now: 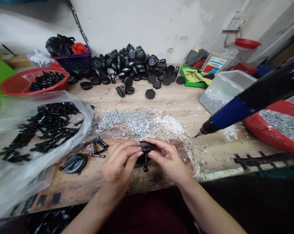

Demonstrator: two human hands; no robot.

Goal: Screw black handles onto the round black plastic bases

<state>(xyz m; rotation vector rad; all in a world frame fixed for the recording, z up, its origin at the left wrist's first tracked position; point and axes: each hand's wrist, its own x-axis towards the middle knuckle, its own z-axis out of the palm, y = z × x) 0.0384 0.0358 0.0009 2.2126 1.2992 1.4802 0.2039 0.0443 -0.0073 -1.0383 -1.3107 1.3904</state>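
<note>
Screws [117, 119] lie mid-table [176, 101], small pieces [172, 126] just right of them. Far behind, round casings [134, 66] are piled before the wall [161, 26]. Left, a bag [88, 117] holds bars [51, 117]; a basket [9, 85] stands beyond it. Near, a single casing [146, 148] sits between left hand [119, 157] and right hand [170, 159], a screwdriver [226, 112] to their right.

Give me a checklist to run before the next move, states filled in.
1. Left hand gripping the round black part: ok, at its left side.
2. Right hand gripping the same part: ok, at its right side.
3. Black handle piece at the part, pointing toward the person: ok.
4. Handle piece fastened: cannot tell, fingers cover much of the joint.
5. Blue-and-black screwdriver apart from both hands: ok, tip to their right.
6. Small metal fasteners sorted into a container: not ok, loose on the worktable.
</note>
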